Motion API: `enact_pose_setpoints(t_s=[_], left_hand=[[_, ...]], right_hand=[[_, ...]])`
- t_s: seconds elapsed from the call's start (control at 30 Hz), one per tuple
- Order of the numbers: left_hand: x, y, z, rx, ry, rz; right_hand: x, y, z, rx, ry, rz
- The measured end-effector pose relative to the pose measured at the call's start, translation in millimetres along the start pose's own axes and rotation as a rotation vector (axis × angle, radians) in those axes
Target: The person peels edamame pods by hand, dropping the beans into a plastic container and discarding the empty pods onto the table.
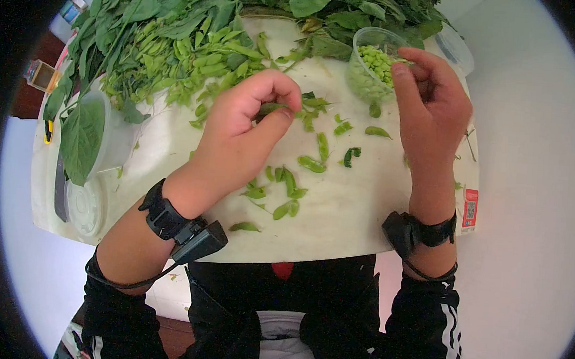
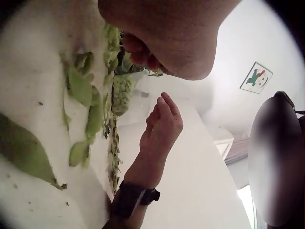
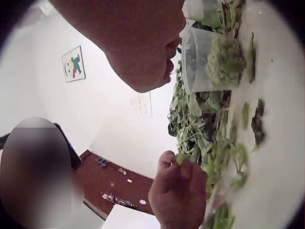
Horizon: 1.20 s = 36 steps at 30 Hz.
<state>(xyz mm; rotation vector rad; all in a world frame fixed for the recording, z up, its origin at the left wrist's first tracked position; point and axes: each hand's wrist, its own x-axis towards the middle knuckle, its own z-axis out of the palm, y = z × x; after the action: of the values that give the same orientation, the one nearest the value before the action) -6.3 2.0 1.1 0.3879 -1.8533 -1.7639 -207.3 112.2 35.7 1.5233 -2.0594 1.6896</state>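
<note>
My left hand (image 1: pixel 245 122) pinches a green pod (image 1: pixel 272 108) between thumb and curled fingers, above the table's middle; its green tip (image 3: pixel 180 158) pokes out in the right wrist view. At the right, my right hand (image 1: pixel 432 102) hangs beside the rim of a clear plastic cup (image 1: pixel 370 86), thumb and index tips close together, with nothing plainly visible between them. Shelled green beans (image 1: pixel 375 62) lie in that cup. In the left wrist view the right hand (image 2: pixel 162 126) has its fingers loosely extended. Loose pods (image 1: pixel 312 163) lie on the table below the hands.
A heap of pods (image 1: pixel 209 61) and leafy stalks (image 1: pixel 140 16) covers the table's back. At the left stand a clear container (image 1: pixel 117 144) with a large leaf (image 1: pixel 81 139) over it and a round lid (image 1: pixel 85 208). A red-and-white label (image 1: pixel 470 208) is at the right edge.
</note>
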Motion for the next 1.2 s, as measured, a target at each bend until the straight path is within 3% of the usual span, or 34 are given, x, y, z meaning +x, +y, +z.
enact_pose_setpoints(t_s=[0.03, 0.17, 0.3, 0.43, 0.5, 0.57, 0.67, 0.73, 0.77, 0.83, 1.07, 1.2], left_hand=[[0.4, -1.0, 2.1, 0.026, 0.029, 0.003], [2.4, 0.6, 6.0, 0.097, 0.085, 0.000], [4.2, 6.5, 6.5, 0.106, 0.101, -0.038], [7.5, -1.8, 1.2, 0.315, 0.118, 0.073], [9.2, -6.6, -0.7, 0.370, 0.119, 0.108], [9.6, -9.9, -0.2, 0.351, 0.169, 0.150], [8.6, -4.4, 0.1, 0.233, 0.175, 0.040], [10.1, -8.1, -0.5, 0.274, 0.182, 0.108], [10.1, -10.8, -1.0, 0.317, 0.185, 0.171], [9.2, -12.4, -1.0, 0.332, 0.162, 0.143], [6.0, -8.7, 3.2, 0.319, 0.098, 0.048], [5.4, -7.8, 4.6, 0.362, 0.074, 0.061]], right_hand=[[4.9, 3.3, -4.6, -0.264, -0.013, 0.003], [19.4, 10.3, -25.3, -0.278, 0.091, 0.004], [31.8, 0.3, -68.4, -0.162, 0.127, 0.131], [34.0, 9.3, -122.6, -0.350, -0.038, 0.223], [26.9, 33.9, -141.2, -0.569, -0.289, 0.206], [10.2, 39.6, -141.9, -0.618, -0.508, 0.306], [-13.5, 54.0, -130.4, -0.678, -0.553, 0.259], [-17.0, 53.1, -120.4, -0.816, -0.600, 0.093], [-16.7, 51.9, -118.5, -0.816, -0.601, 0.091], [-14.5, 47.4, -115.9, -0.755, -0.634, 0.220], [-13.8, 58.0, -124.4, -0.613, -0.432, 0.227], [-10.5, 53.4, -126.2, -0.474, -0.354, 0.331]])
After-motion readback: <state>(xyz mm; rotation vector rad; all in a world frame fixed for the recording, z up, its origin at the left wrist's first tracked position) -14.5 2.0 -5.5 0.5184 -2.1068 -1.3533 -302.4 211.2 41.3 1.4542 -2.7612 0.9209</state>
